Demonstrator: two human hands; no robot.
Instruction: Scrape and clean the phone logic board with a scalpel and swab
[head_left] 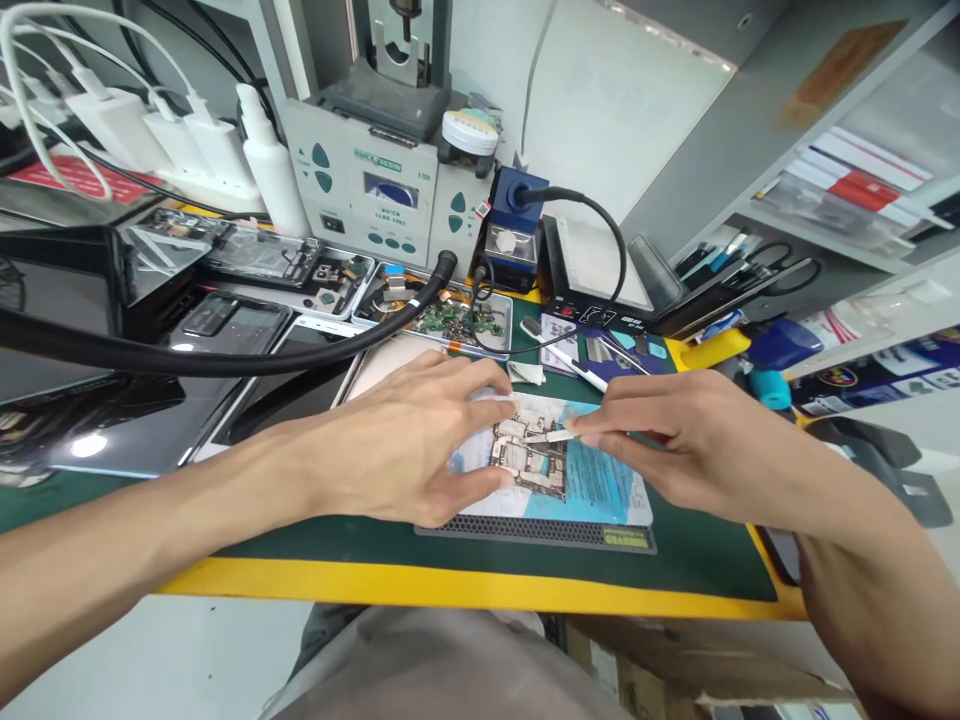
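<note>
A phone circuit board [551, 478] lies on a white and blue printed sheet [609, 485], over a dark mat with a honeycomb-patterned edge [517, 530]. My left hand [420, 430] reaches in from the left, its thumb and fingertips on the board's left side, steadying it. Pinched in my right hand [660, 440] is a thin, silvery, blade-like tool [551, 437]. The tool's tip points left and meets the upper middle of the board. Fingers cover the tool's rear end, so its full shape is hidden.
Behind stand a hot-air rework station [390, 195], a soldering station [514, 235] and a tray of small boards [480, 320]. A thick black hose [300, 360] crosses above my left forearm. Phones [202, 330] lie at left; a white pen-like tool [574, 365] lies behind the sheet.
</note>
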